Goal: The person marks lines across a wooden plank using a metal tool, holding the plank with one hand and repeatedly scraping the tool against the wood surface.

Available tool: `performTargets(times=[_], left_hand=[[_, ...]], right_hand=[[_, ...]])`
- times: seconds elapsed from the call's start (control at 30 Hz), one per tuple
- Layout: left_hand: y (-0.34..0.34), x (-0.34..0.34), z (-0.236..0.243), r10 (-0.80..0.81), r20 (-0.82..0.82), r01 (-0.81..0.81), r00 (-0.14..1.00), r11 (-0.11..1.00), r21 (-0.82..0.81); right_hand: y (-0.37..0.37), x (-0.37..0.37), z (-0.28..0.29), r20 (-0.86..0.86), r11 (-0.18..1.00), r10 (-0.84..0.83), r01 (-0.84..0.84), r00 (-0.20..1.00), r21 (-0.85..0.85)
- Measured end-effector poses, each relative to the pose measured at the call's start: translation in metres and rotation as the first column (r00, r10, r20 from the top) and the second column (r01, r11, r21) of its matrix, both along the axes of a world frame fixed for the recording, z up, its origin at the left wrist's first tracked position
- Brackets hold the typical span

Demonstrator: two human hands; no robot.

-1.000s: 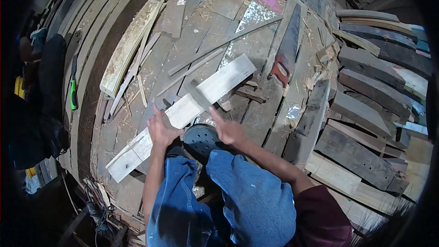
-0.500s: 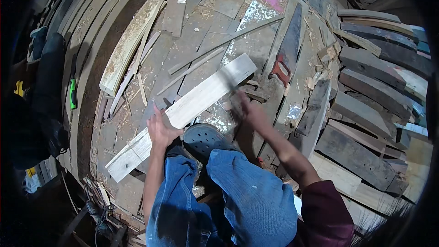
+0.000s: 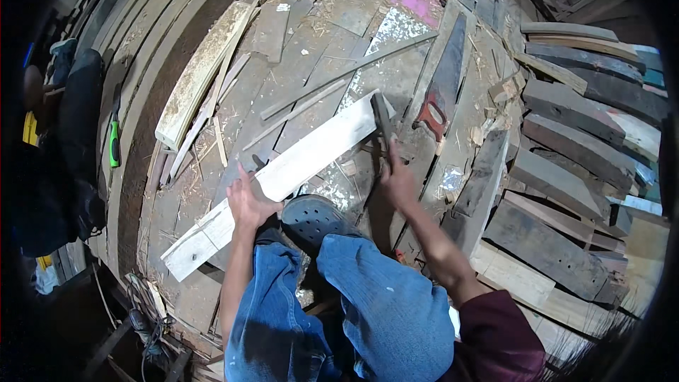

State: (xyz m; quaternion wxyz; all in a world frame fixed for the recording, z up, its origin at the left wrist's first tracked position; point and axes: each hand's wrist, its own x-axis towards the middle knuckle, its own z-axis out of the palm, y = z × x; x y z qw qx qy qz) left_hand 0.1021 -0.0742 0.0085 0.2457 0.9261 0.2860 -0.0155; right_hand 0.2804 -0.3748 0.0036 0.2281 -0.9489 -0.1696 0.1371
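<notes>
Left hand [image 3: 247, 203] on pale board [image 3: 318, 150]; right hand [image 3: 397, 180] gripping dark tool [image 3: 382, 117].

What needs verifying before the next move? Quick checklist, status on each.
1. Left hand on the pale board: ok, it lies across the board toward its near end.
2. Right hand has the dark tool: ok, held at its near end.
3. Left hand clear of the tool: ok, the tool is over the far end, well apart.
4. Tool touching the board: cannot tell; they overlap from above.
5. Area beyond the board free of offcuts: not ok, a long thin stick lies there.
6. Saw apart from the board: ok, lying to the right.
</notes>
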Motion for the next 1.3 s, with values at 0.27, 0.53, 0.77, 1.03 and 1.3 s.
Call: performTargets(times=[0.27, 0.53, 0.77, 1.03, 1.3], left_hand=[[-0.006, 0.001, 0.009, 0.013, -0.036, -0.014, 0.999, 0.999, -0.035], [-0.004, -0.004, 0.005, 0.023, -0.095, -0.024, 0.995, 1.0, -0.011], [-0.005, 0.009, 0.007, -0.006, -0.051, 0.005, 0.999, 1.0, -0.03], [-0.002, 0.0, 0.009, 0.019, -0.038, -0.021, 0.999, 0.998, -0.054], [0.002, -0.005, 0.001, -0.001, -0.031, -0.001, 1.0, 0.998, -0.066]], right_hand=[[0.011, -0.026, -0.008, -0.118, 0.935, 0.346, -0.352, 0.931, -0.033], [0.053, -0.065, 0.034, -0.384, 0.809, 0.505, -0.579, 0.773, -0.101], [0.005, 0.002, -0.003, 0.05, 0.997, -0.042, 0.039, 0.998, 0.064], [0.005, -0.006, -0.006, -0.062, 0.927, 0.367, -0.37, 0.928, -0.063], [-0.064, 0.086, 0.016, 0.063, 0.984, -0.12, 0.127, 0.991, -0.122]])
